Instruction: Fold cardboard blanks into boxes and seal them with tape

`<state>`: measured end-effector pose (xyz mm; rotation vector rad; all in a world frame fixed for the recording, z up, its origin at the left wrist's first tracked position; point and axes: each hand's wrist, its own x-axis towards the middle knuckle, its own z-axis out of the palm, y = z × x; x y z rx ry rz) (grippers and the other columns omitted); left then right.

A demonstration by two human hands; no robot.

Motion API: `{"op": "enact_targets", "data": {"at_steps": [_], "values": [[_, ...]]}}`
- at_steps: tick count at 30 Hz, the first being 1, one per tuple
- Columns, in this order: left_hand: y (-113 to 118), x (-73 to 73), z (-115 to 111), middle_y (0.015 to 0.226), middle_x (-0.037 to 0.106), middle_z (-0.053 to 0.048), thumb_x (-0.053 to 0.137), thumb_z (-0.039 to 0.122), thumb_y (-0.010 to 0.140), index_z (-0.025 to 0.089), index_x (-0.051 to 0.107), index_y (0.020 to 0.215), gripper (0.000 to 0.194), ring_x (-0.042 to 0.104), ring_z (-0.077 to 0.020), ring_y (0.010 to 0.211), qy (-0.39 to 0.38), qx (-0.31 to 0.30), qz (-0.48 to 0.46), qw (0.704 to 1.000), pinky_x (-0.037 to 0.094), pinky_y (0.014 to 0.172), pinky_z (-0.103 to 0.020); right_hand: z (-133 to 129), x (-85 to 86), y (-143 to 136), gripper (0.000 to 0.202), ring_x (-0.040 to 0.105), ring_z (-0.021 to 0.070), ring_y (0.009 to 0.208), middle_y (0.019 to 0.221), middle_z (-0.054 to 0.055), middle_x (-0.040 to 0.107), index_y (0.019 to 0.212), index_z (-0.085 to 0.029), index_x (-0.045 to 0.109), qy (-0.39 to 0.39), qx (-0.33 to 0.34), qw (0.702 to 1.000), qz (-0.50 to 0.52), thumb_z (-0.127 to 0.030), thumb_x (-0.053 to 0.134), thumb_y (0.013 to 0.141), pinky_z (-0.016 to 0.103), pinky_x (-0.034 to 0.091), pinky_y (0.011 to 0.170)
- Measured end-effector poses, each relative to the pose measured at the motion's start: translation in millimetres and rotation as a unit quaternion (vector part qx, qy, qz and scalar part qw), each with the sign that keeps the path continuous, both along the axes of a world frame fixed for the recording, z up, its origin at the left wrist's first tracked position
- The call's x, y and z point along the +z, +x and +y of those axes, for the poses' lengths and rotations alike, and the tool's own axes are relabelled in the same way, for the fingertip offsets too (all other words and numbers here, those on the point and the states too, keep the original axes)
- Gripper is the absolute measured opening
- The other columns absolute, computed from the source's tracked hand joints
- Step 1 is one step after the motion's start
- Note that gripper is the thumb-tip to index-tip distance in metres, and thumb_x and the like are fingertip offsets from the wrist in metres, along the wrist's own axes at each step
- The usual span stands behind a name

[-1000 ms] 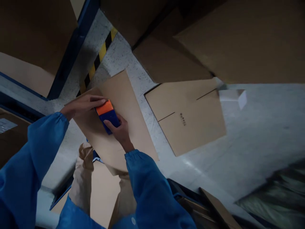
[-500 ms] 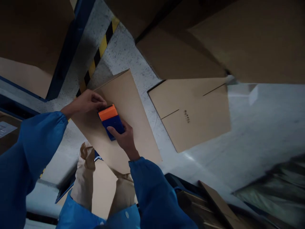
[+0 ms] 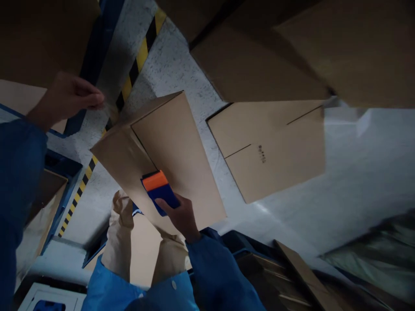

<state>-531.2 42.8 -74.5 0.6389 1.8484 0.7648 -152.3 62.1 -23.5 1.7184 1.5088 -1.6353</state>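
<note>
My right hand (image 3: 183, 216) is wrapped round a blue and orange tape dispenser (image 3: 160, 192), whose orange end lies over the seam of a cardboard box (image 3: 191, 168). Up and to the left, my left hand (image 3: 71, 97) is closed in a pinch beyond the box's far left edge. A faint clear strip, seemingly tape, runs from its fingertips toward the box, though most of it is hard to make out. The box stands in front of my legs, and a dark slit between its flaps shows above the dispenser.
A second cardboard box (image 3: 275, 151) with small print stands to the right. Large cartons (image 3: 259, 69) fill the upper right. Blue pallets lie at the left, beside yellow and black floor tape (image 3: 142, 54). Green wrapped material (image 3: 379, 255) is at the lower right.
My left hand has moved away from the dispenser, up and to the left. My right hand has moved the dispenser slightly down and right. The box's seam and side now show more.
</note>
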Motion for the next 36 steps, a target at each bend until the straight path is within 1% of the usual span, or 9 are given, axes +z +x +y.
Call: {"op": "enact_targets", "data": {"at_steps": [5,10,15,18,21,24,27,32,36], "values": [[-4,-13.9,11,0.082,0.072,-0.007,0.084,0.062,0.066,0.024,0.076,0.085,0.043,0.072,-0.0355,0.091,0.021,-0.017,-0.024,0.999,0.058,0.093,-0.065,2,6.5,13,0.047,0.046,0.0131,0.046,0.046,-0.001,0.053,0.057,-0.016,0.064,0.024,-0.003,0.999,-0.031,-0.062,0.074,0.061,0.025,0.039,0.045],[-5,-33.0,15,0.076,0.070,-0.003,0.081,0.043,0.077,0.013,0.075,0.087,0.032,0.073,-0.0332,0.094,-0.012,0.017,-0.016,1.000,0.053,0.096,-0.068,3,-17.4,4,0.049,0.049,0.0140,0.050,0.049,0.000,0.056,0.058,-0.016,0.064,0.021,0.000,1.000,-0.017,-0.064,0.072,0.066,0.026,0.040,0.047],[-5,-21.4,19,0.076,0.071,-0.006,0.085,0.038,0.073,0.017,0.075,0.079,0.024,0.071,-0.0372,0.096,-0.049,0.034,-0.023,0.998,0.052,0.100,-0.065,-7,-39.1,-2,0.047,0.053,0.0155,0.052,0.053,0.001,0.060,0.062,-0.016,0.066,0.045,-0.019,0.999,-0.006,-0.062,0.073,0.067,0.028,0.044,0.051],[-4,-15.6,21,0.074,0.071,-0.005,0.084,0.035,0.075,0.012,0.076,0.084,0.025,0.070,-0.0394,0.098,-0.032,0.018,0.003,0.999,0.049,0.099,-0.068,-8,-39.7,-2,0.045,0.053,0.0152,0.051,0.052,0.000,0.059,0.061,-0.017,0.066,0.048,-0.031,0.998,0.002,-0.061,0.073,0.067,0.028,0.044,0.051],[-3,-21.0,20,0.069,0.070,-0.003,0.089,0.032,0.067,0.017,0.077,0.075,0.022,0.070,-0.0387,0.096,-0.018,0.031,0.023,0.999,0.044,0.104,-0.071,-6,-35.7,-3,0.045,0.050,0.0139,0.049,0.050,-0.001,0.057,0.058,-0.017,0.064,0.043,-0.040,0.998,0.004,-0.060,0.073,0.066,0.027,0.042,0.048],[-2,-39.3,17,0.065,0.069,-0.003,0.094,0.027,0.057,0.024,0.074,0.068,0.022,0.070,-0.0371,0.094,-0.016,0.082,-0.001,0.997,0.044,0.108,-0.067,-3,-31.4,-6,0.045,0.048,0.0130,0.048,0.049,-0.001,0.055,0.057,-0.016,0.063,0.033,-0.043,0.999,0.001,-0.060,0.073,0.065,0.026,0.041,0.047],[-2,-68.2,10,0.064,0.070,-0.005,0.096,0.026,0.051,0.024,0.073,0.067,0.029,0.070,-0.0394,0.095,-0.038,0.120,-0.023,0.992,0.045,0.106,-0.069,-4,-29.0,-9,0.046,0.047,0.0131,0.049,0.049,-0.001,0.054,0.057,-0.016,0.063,0.032,-0.039,0.999,-0.005,-0.061,0.073,0.065,0.027,0.040,0.048],[4,-115.1,-2,0.070,0.071,-0.005,0.092,0.048,0.053,0.024,0.070,0.066,0.035,0.072,-0.0348,0.086,-0.045,0.113,-0.024,0.992,0.053,0.095,-0.066,-7,-29.3,-8,0.047,0.047,0.0134,0.049,0.049,-0.001,0.054,0.056,-0.017,0.061,0.049,-0.023,0.998,-0.011,-0.061,0.072,0.066,0.027,0.039,0.049],[30,-135.9,-10,0.065,0.071,-0.003,0.090,0.054,0.040,0.027,0.070,0.063,0.040,0.070,-0.0318,0.082,-0.018,0.144,-0.062,0.987,0.054,0.094,-0.058,-8,-30.2,-7,0.046,0.047,0.0130,0.047,0.048,-0.002,0.053,0.056,-0.017,0.061,0.047,-0.022,0.999,-0.008,-0.060,0.071,0.068,0.027,0.039,0.047]]}}
